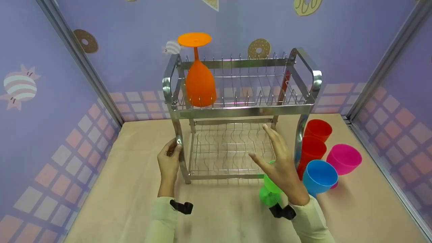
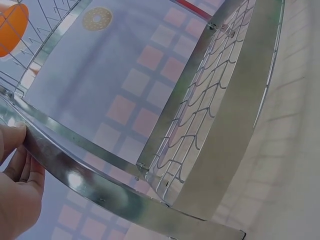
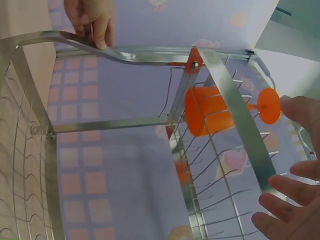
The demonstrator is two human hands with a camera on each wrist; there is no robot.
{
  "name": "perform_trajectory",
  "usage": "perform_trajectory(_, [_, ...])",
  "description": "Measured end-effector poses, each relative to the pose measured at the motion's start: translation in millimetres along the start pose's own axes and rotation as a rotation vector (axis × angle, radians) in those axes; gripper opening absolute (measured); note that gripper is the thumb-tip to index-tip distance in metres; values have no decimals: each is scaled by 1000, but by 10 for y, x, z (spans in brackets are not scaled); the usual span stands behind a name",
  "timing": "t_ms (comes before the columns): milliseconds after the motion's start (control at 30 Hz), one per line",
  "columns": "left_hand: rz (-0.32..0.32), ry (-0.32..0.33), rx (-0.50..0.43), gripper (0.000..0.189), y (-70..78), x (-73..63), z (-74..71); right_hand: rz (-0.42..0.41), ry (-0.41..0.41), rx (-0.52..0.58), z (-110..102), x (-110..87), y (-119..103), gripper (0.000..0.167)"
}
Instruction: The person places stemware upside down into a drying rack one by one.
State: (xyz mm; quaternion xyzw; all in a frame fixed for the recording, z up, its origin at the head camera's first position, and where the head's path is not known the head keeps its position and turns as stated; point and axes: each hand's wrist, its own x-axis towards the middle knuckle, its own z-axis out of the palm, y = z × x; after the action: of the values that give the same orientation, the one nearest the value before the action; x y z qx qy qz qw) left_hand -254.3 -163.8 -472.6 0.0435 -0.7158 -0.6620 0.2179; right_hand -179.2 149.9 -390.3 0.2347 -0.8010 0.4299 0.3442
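Note:
A two-tier metal dish rack (image 1: 243,111) stands on the table. My left hand (image 1: 168,160) grips its front left upright, thumb and fingers pinching the flat metal in the left wrist view. An orange goblet (image 1: 200,82) sits upside down at the left end of the upper tier, its round foot at the top. My right hand (image 1: 280,162) hovers before the rack's right side, fingers spread and holding nothing. Partly behind that hand is a green goblet (image 1: 270,195). In the right wrist view, the right fingers (image 3: 282,205) appear near the upper rail.
To the right of the rack stand two red cups (image 1: 318,130), a pink cup (image 1: 344,159) and a blue cup (image 1: 320,177), mouths upward. Patterned walls (image 1: 50,135) with metal corner posts enclose the table (image 1: 135,189) at the back and sides.

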Motion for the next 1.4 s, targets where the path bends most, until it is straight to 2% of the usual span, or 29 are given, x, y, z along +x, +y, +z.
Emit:
perform_trajectory(167, [-3, 14, 5, 32, 13, 8, 11, 41, -10, -11, -61, -224, 159, 82])
perform_trajectory(367, [3, 8, 18, 32, 12, 12, 11, 188, -27, -42, -172, -516, 351, 92])
perform_trajectory(533, [13, 19, 25, 33, -4, 13, 3, 272, -58, -1, -196, -711, 503, 101])
perform_trajectory(767, [22, -11, 30, 35, -19, 11, 0, 276, -29, 72, -152, -926, 664, 115])
perform_trajectory(1033, [22, -12, 26, 34, -13, 14, 12, 299, 70, 101, -91, -1064, 750, 115])
perform_trajectory(1100, [19, -13, 19, 34, -17, 14, 9, 339, 78, 116, -67, -1095, 774, 116])
perform_trajectory(1267, [22, -16, 20, 36, -30, 11, 8, 524, 79, 174, -15, -1174, 819, 119])
perform_trajectory(1400, [22, -6, 21, 36, -39, 13, 7, 594, 67, 207, 21, -1236, 868, 117])
